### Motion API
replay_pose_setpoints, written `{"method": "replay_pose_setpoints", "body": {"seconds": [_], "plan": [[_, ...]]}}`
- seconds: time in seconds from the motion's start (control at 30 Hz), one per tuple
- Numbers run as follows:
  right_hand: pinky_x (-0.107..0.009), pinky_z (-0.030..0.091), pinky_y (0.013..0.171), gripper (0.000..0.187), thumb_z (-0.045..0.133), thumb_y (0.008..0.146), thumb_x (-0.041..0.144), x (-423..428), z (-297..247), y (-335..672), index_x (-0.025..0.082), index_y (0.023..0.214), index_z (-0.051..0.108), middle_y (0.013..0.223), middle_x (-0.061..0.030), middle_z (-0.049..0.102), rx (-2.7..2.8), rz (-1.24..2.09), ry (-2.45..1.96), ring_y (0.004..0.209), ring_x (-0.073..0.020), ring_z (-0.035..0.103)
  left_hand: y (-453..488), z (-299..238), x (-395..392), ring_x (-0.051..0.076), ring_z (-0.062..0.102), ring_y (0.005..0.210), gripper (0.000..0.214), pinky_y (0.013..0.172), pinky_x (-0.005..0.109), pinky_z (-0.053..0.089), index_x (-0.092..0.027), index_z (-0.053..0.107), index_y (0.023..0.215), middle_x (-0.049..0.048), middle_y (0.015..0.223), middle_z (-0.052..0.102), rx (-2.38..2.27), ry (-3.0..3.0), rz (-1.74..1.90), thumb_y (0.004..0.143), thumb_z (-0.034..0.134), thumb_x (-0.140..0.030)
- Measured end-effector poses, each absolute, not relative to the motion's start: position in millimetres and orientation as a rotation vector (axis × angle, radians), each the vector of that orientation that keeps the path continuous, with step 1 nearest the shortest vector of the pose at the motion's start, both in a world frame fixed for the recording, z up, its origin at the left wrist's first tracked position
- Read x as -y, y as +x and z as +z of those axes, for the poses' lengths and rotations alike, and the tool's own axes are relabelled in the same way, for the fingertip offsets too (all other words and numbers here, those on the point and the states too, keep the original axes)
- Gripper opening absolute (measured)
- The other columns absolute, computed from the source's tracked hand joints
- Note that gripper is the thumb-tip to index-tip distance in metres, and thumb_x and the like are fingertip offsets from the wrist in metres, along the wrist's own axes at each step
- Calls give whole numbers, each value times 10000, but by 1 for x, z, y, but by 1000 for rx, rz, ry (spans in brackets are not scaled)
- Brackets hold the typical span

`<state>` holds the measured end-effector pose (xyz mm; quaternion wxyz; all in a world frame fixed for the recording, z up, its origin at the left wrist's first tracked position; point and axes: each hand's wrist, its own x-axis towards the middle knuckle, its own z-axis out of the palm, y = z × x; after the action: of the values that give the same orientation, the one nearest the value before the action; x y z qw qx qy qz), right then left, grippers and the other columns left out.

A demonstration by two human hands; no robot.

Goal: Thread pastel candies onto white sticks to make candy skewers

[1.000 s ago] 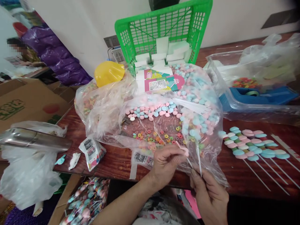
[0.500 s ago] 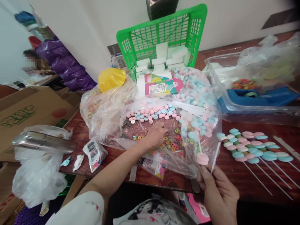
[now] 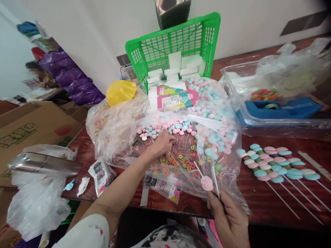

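Observation:
My left hand (image 3: 162, 143) reaches into an open clear plastic bag (image 3: 232, 137) on the table, fingers curled over the pink and blue candy discs (image 3: 168, 126), just above several coloured ring candies (image 3: 183, 162). My right hand (image 3: 229, 218) is closed on thin white sticks (image 3: 215, 182) near the table's front edge; one stick carries a pink candy disc (image 3: 207, 183). Whether the left fingers have taken a candy is hidden.
Several finished candy skewers (image 3: 274, 163) lie on the brown table (image 3: 258, 193) at the right. A green basket (image 3: 170, 44) with white blocks stands behind the bag. A clear tub (image 3: 284, 120) holds a blue tape dispenser (image 3: 281, 106). A yellow scoop (image 3: 120, 91), cardboard box (image 3: 28, 124) and metal flask (image 3: 43, 164) sit left.
My left hand left the stick and reached forward into the bag, up to the pink and blue discs. My right hand kept the sticks, now carrying a pink disc.

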<state>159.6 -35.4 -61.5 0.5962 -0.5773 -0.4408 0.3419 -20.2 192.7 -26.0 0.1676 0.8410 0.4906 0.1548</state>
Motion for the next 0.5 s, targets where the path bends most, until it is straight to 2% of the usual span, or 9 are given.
{"method": "replay_pose_setpoints", "body": {"seconds": [0.13,0.23,0.33,0.4,0.5], "plan": [[-217,415,526,170,575,885,294,37,-66,161,192,959,688,600,28,546,1132,750,-1349,537,-114,505,-18,-32,-173,225,589,858,212,838,368,454,-174,718,722,84,805,680,-1369,2422,447,726,538,-63],[-213,424,519,164,553,897,285,35,-69,166,186,938,676,591,31,541,1220,733,-1372,525,-112,510,-18,-32,-154,222,618,915,221,869,373,478,-174,726,826,97,909,713,-1363,2408,523,748,551,-63],[-206,414,497,160,537,905,274,33,-68,167,179,924,665,580,37,527,1270,685,-1380,506,-105,499,-16,-23,-132,189,663,771,162,744,342,538,-162,728,903,72,831,730,-1273,1993,776,794,611,-191],[-206,412,486,169,526,909,265,32,-66,167,177,945,665,576,39,528,1318,649,-1371,496,-104,497,-13,-13,-114,168,665,657,211,637,303,548,-151,731,905,47,732,723,-1126,1497,907,724,721,-259],[-211,423,491,190,518,907,234,32,-61,165,177,999,674,584,32,560,1410,559,-1357,494,-108,515,-7,0,-87,145,654,583,272,564,258,531,-150,743,823,33,684,716,-958,1024,976,587,834,-252]]}}
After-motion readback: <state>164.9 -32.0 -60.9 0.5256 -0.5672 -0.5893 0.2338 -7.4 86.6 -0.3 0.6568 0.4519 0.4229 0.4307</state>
